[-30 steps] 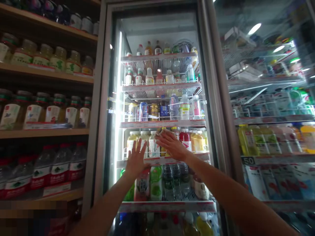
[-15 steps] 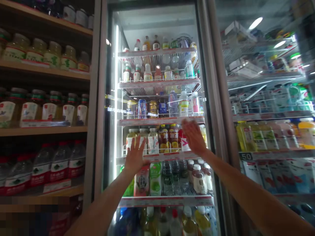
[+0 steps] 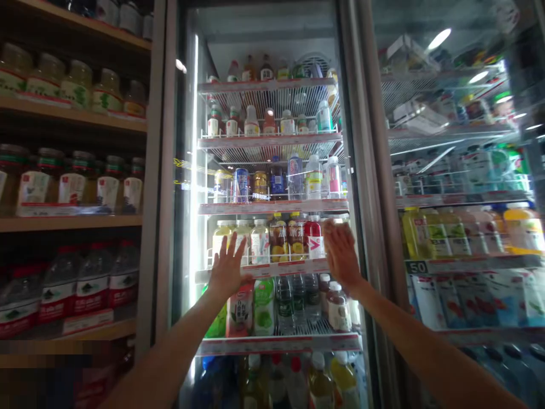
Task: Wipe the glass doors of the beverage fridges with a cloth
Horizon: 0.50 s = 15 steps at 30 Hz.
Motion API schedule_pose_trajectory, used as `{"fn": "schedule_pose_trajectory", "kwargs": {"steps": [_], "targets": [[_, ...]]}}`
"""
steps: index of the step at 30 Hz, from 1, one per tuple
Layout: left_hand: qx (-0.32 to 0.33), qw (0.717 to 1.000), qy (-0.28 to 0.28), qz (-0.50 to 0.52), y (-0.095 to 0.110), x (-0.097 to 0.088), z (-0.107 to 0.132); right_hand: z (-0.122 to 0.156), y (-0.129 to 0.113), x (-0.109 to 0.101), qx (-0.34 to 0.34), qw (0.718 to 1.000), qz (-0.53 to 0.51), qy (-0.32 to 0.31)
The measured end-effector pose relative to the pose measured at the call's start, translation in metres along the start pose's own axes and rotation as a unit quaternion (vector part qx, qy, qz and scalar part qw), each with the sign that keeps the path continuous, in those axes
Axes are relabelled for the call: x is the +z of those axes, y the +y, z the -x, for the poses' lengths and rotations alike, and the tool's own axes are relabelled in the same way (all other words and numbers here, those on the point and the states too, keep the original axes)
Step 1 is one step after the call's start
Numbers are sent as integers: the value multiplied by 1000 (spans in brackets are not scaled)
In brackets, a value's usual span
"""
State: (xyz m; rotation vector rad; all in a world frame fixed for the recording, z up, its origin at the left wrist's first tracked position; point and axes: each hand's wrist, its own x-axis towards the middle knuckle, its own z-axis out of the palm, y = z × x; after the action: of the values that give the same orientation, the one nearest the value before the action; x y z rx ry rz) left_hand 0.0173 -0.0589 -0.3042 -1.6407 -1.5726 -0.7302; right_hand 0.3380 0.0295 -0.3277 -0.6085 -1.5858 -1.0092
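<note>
Both arms reach forward to a tall glass-fronted drinks cooler [image 3: 266,344]. My left hand [image 3: 227,268] is raised with its fingers spread, holding nothing, in front of pale-labelled bottles [image 3: 259,243]. My right hand [image 3: 342,255] is also raised and holds nothing. Its fingers are stretched out and slightly blurred, beside a red bottle [image 3: 313,236] with a white label. Brown tea bottles [image 3: 279,238] with yellow caps stand between the hands. Reflections lie over the front, and I cannot tell whether either palm touches glass.
Wooden shelves [image 3: 72,222] with jars and red-capped water bottles [image 3: 91,278] stand on the left. To the right, past a metal door frame [image 3: 377,170], another glass cooler holds yellow bottles [image 3: 436,233] and pouches. More bottles fill the shelves above and below my hands.
My right hand has swung from leaning left to more upright, shifting right and lower, uncovering the red bottle. My left hand stays spread. The view has shifted slightly.
</note>
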Motion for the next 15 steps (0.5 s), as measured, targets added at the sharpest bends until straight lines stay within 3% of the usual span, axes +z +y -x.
{"fn": "schedule_pose_trajectory", "kwargs": {"steps": [2,3,5,7,9,11,13,15], "targets": [[-4,1000,-5,1,1,-1,0,17,-1,-4,-129,986,-37,-101],[-6,1000,-11,3,2,-2,1,26,0,-6,-152,979,-39,-126],[-11,1000,-19,6,4,-4,1,38,4,-8,-83,992,-6,-100],[-15,1000,-21,6,6,-5,2,43,2,-7,55,998,39,-13],[-17,1000,-21,3,6,-5,2,45,-14,-1,100,994,43,15],[-13,1000,-18,-1,5,-3,3,48,-39,5,1,999,0,-50],[-7,1000,-10,-4,3,1,5,51,-60,9,-145,976,-55,-150],[5,1000,-1,-5,0,5,6,52,-66,8,-197,959,-73,-192]]}}
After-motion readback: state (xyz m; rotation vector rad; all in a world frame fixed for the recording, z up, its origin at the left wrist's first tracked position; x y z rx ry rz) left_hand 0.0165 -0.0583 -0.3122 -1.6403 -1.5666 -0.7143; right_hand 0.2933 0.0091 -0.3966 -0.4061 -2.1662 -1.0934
